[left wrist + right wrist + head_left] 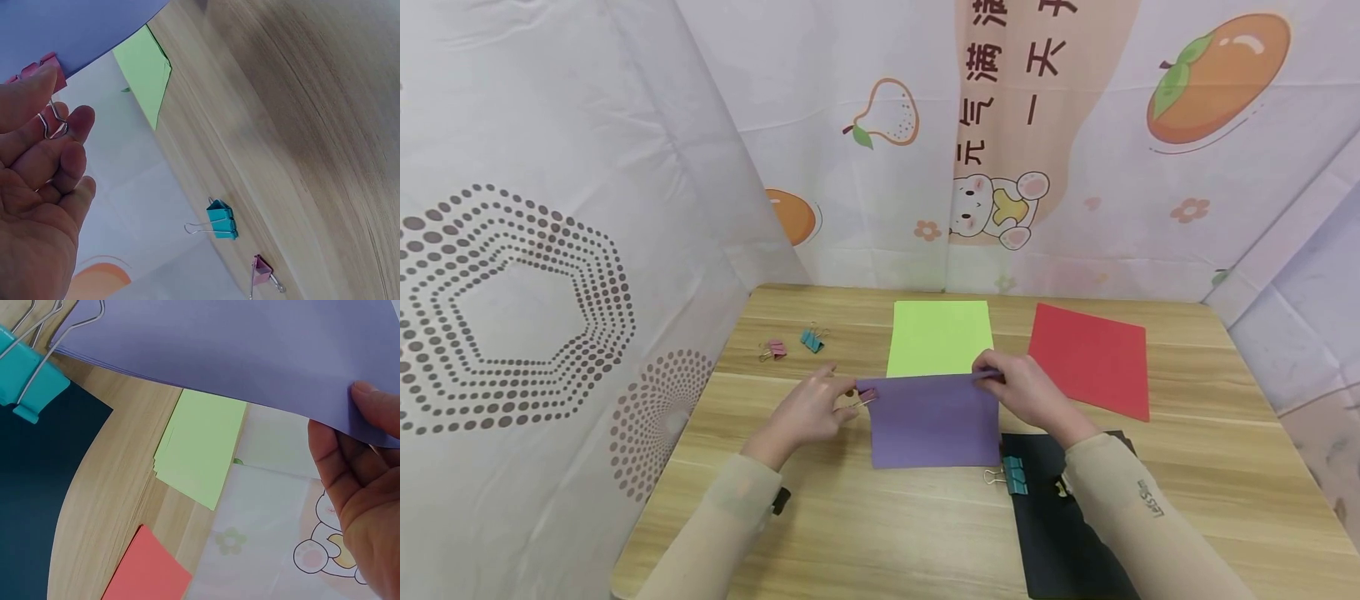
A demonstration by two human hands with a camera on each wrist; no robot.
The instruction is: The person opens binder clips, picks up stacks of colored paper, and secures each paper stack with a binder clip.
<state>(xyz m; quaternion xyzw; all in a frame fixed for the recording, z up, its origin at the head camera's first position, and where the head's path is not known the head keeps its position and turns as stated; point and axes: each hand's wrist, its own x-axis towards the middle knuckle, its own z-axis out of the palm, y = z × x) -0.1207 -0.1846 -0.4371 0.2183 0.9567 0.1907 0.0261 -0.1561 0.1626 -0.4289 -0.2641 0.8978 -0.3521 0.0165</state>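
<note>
A stack of purple paper (936, 421) is raised at its far edge, between my two hands. With thumb and fingers, my left hand (808, 408) pinches a pink binder clip (44, 70) at the stack's far left corner. The clip's wire handle (54, 125) lies against the fingers in the left wrist view. At the far right, my right hand (1026, 390) grips the paper's edge, thumb on the near face and fingers behind. Several sheet edges show along the stack's side in the right wrist view.
Light green paper (938, 337) lies behind the purple stack, red paper (1097, 358) to its right. Black paper (1037, 517) under my right forearm carries a teal binder clip (1015, 475). Another teal clip (812, 339) and a pink clip (775, 349) lie back left. A patterned curtain (880, 208) hangs behind.
</note>
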